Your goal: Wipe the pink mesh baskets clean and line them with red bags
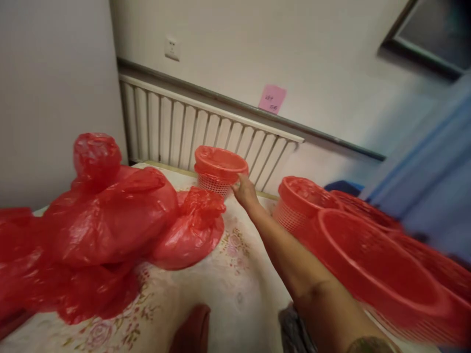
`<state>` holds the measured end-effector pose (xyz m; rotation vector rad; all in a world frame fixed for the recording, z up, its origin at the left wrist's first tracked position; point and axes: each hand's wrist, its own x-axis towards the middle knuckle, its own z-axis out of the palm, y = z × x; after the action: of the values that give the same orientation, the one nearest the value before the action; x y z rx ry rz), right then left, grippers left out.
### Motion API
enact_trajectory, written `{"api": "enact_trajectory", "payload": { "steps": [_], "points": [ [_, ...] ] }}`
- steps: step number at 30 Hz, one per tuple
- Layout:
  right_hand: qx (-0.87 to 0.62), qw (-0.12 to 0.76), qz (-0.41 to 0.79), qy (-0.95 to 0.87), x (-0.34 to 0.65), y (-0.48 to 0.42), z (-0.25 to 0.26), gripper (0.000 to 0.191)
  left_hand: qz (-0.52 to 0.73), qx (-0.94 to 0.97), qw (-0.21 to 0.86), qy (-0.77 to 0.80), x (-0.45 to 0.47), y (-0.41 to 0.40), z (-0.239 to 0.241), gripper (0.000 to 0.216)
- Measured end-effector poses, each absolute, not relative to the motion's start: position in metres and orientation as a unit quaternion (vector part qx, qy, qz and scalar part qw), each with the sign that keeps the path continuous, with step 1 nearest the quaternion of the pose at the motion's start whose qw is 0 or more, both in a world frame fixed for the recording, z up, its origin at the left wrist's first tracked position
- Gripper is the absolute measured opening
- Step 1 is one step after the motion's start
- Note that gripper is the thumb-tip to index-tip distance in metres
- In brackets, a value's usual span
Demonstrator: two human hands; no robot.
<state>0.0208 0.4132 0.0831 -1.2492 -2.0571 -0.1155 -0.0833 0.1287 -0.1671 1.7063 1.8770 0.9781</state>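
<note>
My right arm stretches forward across the table, and my right hand (246, 190) is at the near right side of a small red plastic basket (221, 169). The fingers are closed at its rim. This basket has a meshed lower wall and a red plastic bag lining it. It stands at the far edge of the table, by the radiator. My left hand does not show. At the bottom edge is a brown rounded shape (191, 328) that I cannot make out.
Bulging red plastic bags (121, 220) cover the left of the flowered tablecloth (235, 289). On the right stand several red baskets (371, 260), some lined with red bags. Behind are a white radiator (184, 122), a wall with a pink note (273, 99), and a blue curtain (430, 166).
</note>
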Motion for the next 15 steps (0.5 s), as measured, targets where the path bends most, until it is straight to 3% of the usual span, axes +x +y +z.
{"api": "enact_trajectory", "payload": {
  "steps": [5,9,12,15],
  "points": [
    [-0.415,0.342,-0.027,-0.843,0.127,0.269,0.084,0.046,0.363,0.613,0.248,0.657,-0.088,0.137,-0.172,0.032],
    [-0.502,0.302,-0.179,-0.791,0.241,0.186,0.093,0.047,0.374,0.637,0.230,0.633,-0.088,0.139,-0.167,0.028],
    [-0.623,0.151,-0.230,-0.732,0.316,0.160,0.093,0.048,0.384,0.645,0.200,0.630,-0.086,0.131,-0.159,0.025],
    [-0.707,0.027,-0.189,-0.681,0.357,0.149,0.084,0.020,0.390,0.653,0.191,0.620,-0.082,0.115,-0.151,0.023]
  ]
}}
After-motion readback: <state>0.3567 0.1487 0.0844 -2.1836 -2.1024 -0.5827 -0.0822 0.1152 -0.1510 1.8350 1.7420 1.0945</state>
